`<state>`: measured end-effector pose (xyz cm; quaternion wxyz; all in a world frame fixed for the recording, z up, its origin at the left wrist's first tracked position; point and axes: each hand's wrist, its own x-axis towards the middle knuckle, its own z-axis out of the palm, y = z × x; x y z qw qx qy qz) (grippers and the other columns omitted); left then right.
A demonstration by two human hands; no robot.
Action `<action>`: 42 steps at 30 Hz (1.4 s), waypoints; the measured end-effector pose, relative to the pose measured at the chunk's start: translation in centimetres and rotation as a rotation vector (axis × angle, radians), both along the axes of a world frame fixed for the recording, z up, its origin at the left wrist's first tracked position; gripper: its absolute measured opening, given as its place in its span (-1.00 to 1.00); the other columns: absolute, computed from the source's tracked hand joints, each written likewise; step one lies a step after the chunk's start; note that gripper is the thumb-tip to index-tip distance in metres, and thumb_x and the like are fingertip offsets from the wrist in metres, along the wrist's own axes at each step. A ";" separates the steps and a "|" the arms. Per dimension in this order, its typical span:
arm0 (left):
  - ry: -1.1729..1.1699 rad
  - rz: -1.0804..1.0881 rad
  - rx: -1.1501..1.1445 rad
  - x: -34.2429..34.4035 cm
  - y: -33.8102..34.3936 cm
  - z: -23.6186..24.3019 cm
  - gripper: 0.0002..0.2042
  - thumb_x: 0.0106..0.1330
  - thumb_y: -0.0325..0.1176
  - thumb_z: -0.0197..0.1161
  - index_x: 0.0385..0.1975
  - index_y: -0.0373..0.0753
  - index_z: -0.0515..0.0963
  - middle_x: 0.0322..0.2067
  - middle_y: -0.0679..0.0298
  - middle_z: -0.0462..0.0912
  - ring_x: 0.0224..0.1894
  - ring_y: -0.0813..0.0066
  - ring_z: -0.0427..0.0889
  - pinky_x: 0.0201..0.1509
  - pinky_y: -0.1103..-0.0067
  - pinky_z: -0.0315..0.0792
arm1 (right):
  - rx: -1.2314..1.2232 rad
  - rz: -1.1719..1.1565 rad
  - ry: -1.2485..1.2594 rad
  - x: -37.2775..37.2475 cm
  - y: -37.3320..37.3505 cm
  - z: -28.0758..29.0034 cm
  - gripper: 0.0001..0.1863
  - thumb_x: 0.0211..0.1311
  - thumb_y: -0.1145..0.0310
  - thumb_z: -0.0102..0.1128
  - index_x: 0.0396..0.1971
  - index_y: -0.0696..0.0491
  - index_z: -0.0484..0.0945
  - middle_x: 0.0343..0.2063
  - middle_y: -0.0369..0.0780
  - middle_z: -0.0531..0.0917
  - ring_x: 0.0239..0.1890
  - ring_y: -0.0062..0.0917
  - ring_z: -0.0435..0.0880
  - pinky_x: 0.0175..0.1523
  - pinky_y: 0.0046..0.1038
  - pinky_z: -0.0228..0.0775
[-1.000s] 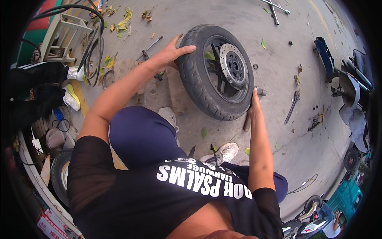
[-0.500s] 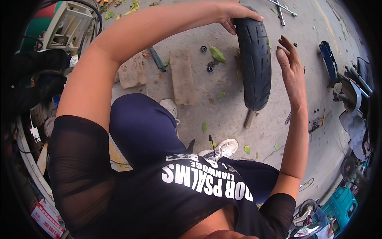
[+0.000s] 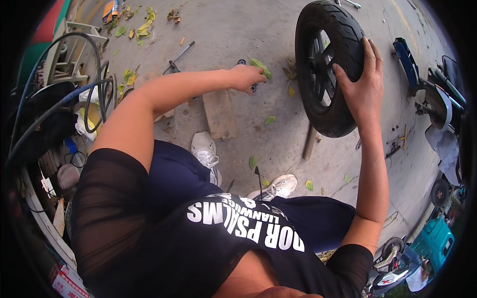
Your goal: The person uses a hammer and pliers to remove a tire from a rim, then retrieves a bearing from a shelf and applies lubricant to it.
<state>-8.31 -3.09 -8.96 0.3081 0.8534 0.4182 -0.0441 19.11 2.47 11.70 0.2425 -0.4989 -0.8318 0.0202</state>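
Observation:
A black motorcycle wheel (image 3: 343,47) with a treaded tyre and dark spokes stands on edge, tilted, at the right of the middle. My right hand (image 3: 365,94) grips the tyre's near right side, thumb on the sidewall and fingers over the tread. My left hand (image 3: 247,78) is apart from the wheel, stretched over the ground with its fingers loosely apart and nothing visible in them. Right beside it are a small dark ring-shaped part (image 3: 241,62) and a second small ring (image 3: 254,88), partly covered by the hand. A green leaf (image 3: 260,67) lies by the fingertips.
A wooden block (image 3: 218,116) lies below my left forearm. A wooden handle (image 3: 309,143) sticks out under the wheel. A thin metal tool (image 3: 180,57) lies at the upper left, near dark hoses (image 3: 102,82). Vehicle parts (image 3: 437,116) stand along the right side.
My left hand has let go of the wheel's top and moved left and down toward the small rings. My right hand has closed on the tyre. The wheel has turned, showing its spokes.

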 end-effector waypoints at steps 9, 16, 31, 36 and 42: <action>-0.033 0.023 -0.019 0.2 -0.9 -5.1 -0.66 -0.04 -0.54 0.27 -0.18 -0.28 0.52 -0.14 0.11 0.49 -0.12 0.03 0.55 -0.14 0.26 0.45 | 0.042 0.049 0.057 0.3 0.6 -0.3 -0.25 0.02 0.15 0.39 0.27 -0.07 0.33 0.20 -0.16 0.41 0.14 -0.26 0.52 0.16 -0.33 0.42; -0.192 0.238 -0.163 -1.8 -0.1 -6.1 -0.68 0.04 -0.57 0.31 -0.14 -0.29 0.56 -0.22 0.13 0.60 -0.16 0.21 0.60 -0.11 0.39 0.49 | -0.007 0.026 0.110 1.6 1.2 -0.5 -0.24 0.05 0.10 0.38 0.28 -0.10 0.32 0.19 -0.17 0.43 0.12 -0.29 0.55 0.18 -0.36 0.41; -0.060 0.663 0.092 -14.3 9.5 -4.6 -0.65 0.04 -0.39 0.39 -0.15 -0.38 0.58 -0.31 0.10 0.67 -0.29 0.33 0.66 -0.14 0.47 0.53 | -0.013 -0.034 0.120 2.9 2.0 -0.7 -0.25 -0.01 0.15 0.38 0.25 -0.06 0.34 0.20 -0.18 0.41 0.11 -0.25 0.55 0.15 -0.29 0.44; 0.210 0.563 0.232 -15.0 11.7 -6.3 -0.68 -0.03 -0.42 0.37 -0.22 -0.30 0.61 -0.24 0.04 0.64 -0.15 0.11 0.62 -0.05 0.38 0.50 | -0.049 -0.032 0.121 2.6 1.8 -0.3 -0.26 0.04 0.17 0.36 0.28 -0.06 0.32 0.19 -0.14 0.41 0.15 -0.29 0.51 0.21 -0.34 0.37; 0.192 0.590 0.233 -16.0 12.1 -7.6 -0.64 -0.05 -0.44 0.38 -0.17 -0.27 0.60 -0.22 0.05 0.62 -0.11 0.09 0.60 -0.01 0.35 0.49 | -0.034 -0.017 0.109 2.5 2.0 -0.3 -0.27 0.08 0.17 0.34 0.28 -0.04 0.32 0.18 -0.12 0.42 0.17 -0.30 0.49 0.23 -0.37 0.34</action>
